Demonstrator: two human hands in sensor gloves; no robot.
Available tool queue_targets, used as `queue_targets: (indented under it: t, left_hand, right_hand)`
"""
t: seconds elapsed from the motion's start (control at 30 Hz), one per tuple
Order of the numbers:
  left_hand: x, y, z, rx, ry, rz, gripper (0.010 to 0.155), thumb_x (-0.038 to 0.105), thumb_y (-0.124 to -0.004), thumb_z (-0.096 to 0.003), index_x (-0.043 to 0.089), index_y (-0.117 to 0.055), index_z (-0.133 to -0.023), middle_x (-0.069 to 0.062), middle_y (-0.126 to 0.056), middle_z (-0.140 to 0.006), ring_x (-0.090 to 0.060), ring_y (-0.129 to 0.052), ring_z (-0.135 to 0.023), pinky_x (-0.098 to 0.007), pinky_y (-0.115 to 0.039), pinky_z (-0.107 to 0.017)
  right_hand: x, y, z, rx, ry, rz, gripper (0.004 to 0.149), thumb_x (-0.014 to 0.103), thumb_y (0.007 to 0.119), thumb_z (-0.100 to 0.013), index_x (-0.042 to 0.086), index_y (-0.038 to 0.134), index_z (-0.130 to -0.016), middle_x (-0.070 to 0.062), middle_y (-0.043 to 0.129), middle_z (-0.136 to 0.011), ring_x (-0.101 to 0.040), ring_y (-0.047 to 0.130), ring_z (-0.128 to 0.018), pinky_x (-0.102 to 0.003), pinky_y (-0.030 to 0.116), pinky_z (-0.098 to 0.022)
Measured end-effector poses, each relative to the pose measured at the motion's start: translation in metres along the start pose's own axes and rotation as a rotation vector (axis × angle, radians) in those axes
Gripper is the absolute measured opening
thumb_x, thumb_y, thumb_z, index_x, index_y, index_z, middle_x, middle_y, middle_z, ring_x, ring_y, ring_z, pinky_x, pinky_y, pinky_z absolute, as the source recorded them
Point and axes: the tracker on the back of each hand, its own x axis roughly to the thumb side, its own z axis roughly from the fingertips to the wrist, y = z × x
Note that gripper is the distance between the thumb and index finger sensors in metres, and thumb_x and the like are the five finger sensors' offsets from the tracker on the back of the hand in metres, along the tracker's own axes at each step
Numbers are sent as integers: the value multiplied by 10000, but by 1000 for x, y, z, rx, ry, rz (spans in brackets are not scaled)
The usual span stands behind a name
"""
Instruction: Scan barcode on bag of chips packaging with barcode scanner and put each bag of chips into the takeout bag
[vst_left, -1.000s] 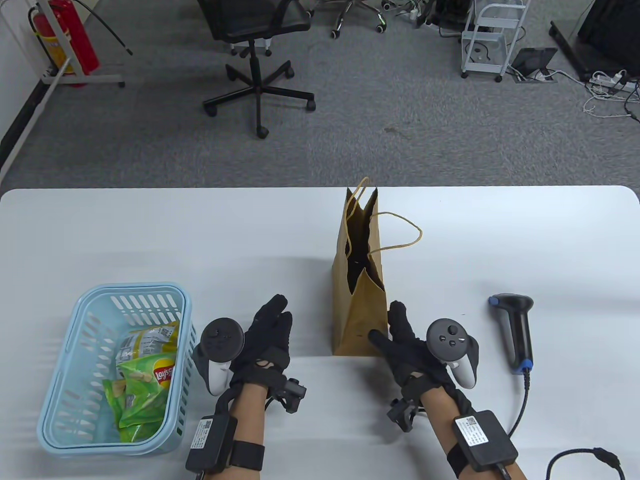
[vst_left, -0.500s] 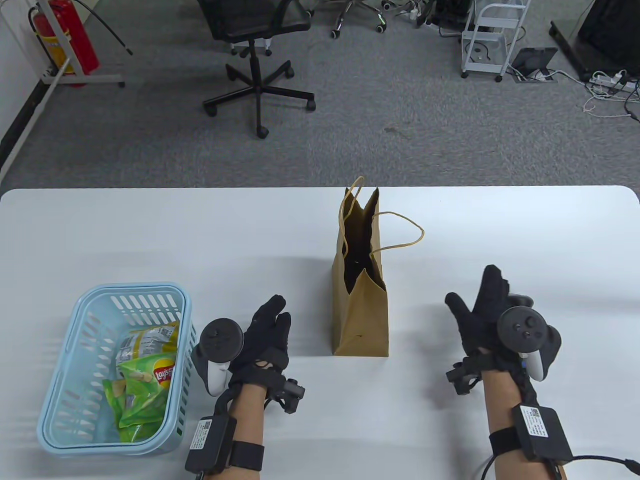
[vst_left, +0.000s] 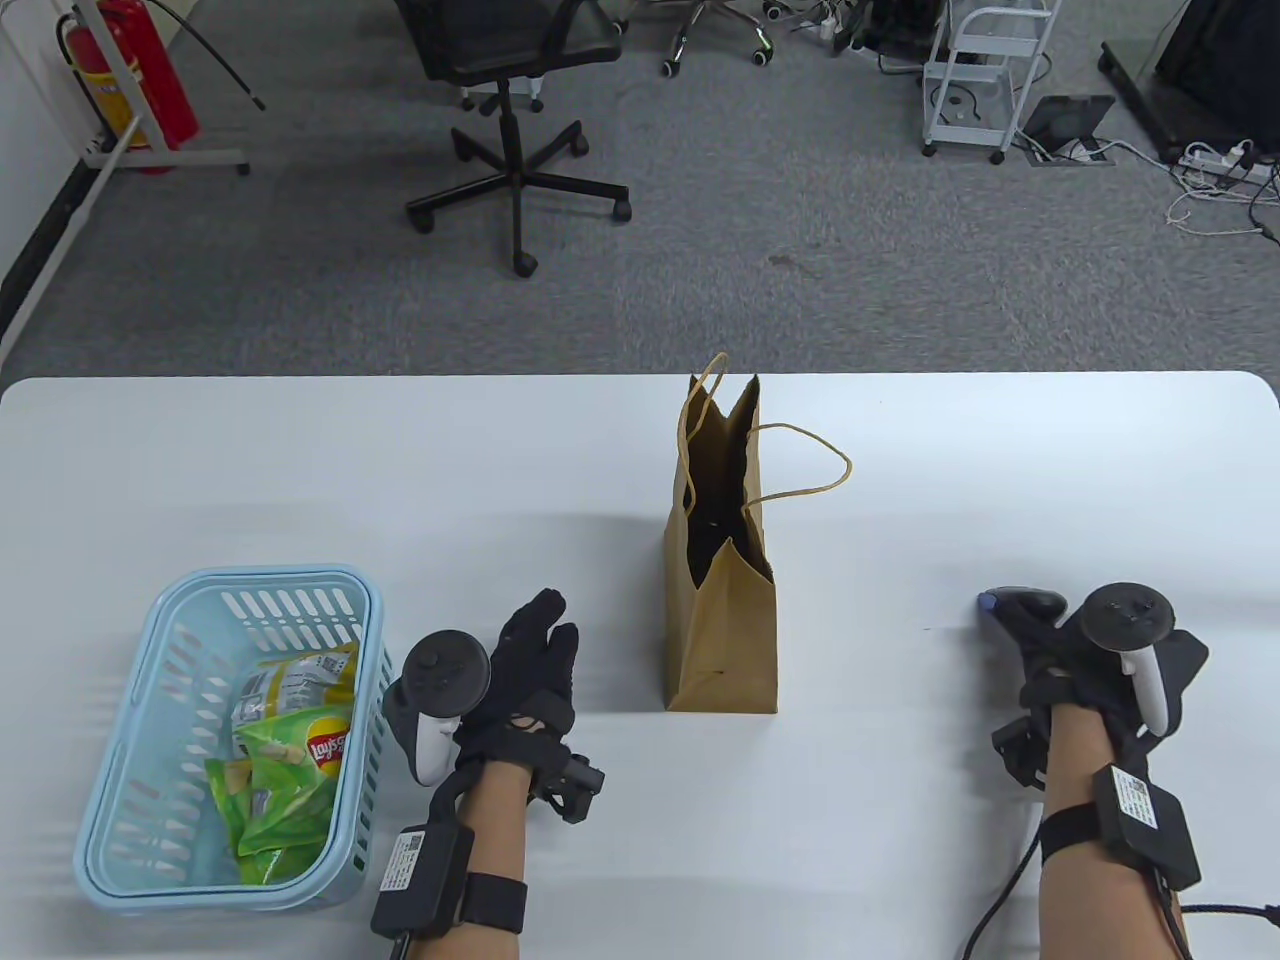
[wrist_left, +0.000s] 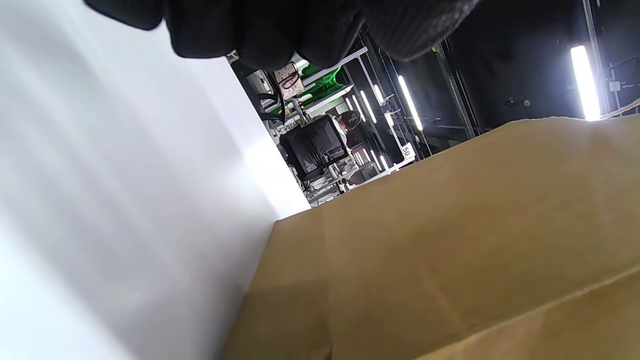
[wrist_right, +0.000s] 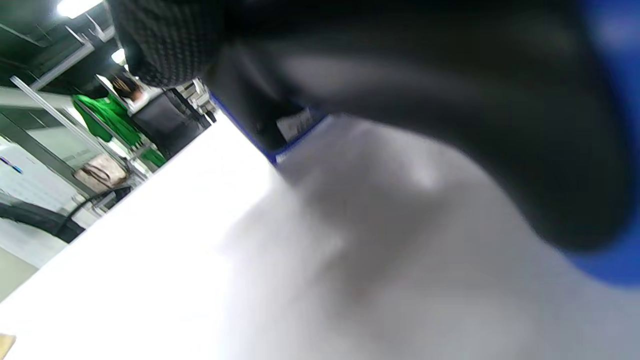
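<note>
Right hand (vst_left: 1085, 665) lay over the barcode scanner (vst_left: 1012, 603) near the tabletop's right edge, fingers curled round its handle; only the scanner's head and blue tip showed past the glove. The right wrist view was blurred, showing dark glove against scanner body. Left hand (vst_left: 525, 670) rested flat on the tabletop toward the front edge, fingers straight, holding nothing, just left of the paper bag (vst_left: 722, 620). The bag stood upright mid-table, mouth open. Chip bags (vst_left: 295, 760) lay in the blue basket (vst_left: 120, 700) at the front left corner.
</note>
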Motion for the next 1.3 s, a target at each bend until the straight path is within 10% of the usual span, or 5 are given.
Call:
queue_targets:
  t: [0.43,0.83,1.0,1.3]
  left_hand:
    - [-1,-1,-1,-11,6,-8,650,351,-636,-576,-10,-567,-1113,-316,-524,-1102,-640,-537,-948,-745,-484,-620]
    - [-1,-4,-1,-25,-16,0,652,356,-628,-574,-9,-574,-1111,-314,-533,-1101,-640,-539,-948,-746,-482,-620]
    - [-1,-4,0,-20,-20,8,652,357,-627,-573,-10,-577,-1109,-317,-539,-1097,-640,-543,-947,-748,-485,-617]
    - [-1,-8,1,-32,-25,-12,651,357,-627,-573,-9,-578,-1109,-315,-543,-1095,-640,-545,-945,-747,-485,-617]
  right_hand:
    - [8,6,-1,21,7,59,701,346,834,-594,-219,690,-984,-515,388,-1114,-829,213,-939,-872,265,-587]
    - [42,-10,32,-165,-171,-67,612,305,862,-565,-114,698,-981,-492,742,-968,-785,705,-835,-796,657,-565]
    - [64,-13,54,-129,-290,-166,610,323,871,-562,-84,701,-983,-315,928,-813,-533,1027,-672,-643,851,-463]
    - [99,13,100,34,-549,-107,592,311,880,-555,-72,711,-972,-235,944,-746,-382,1093,-512,-576,896,-374]
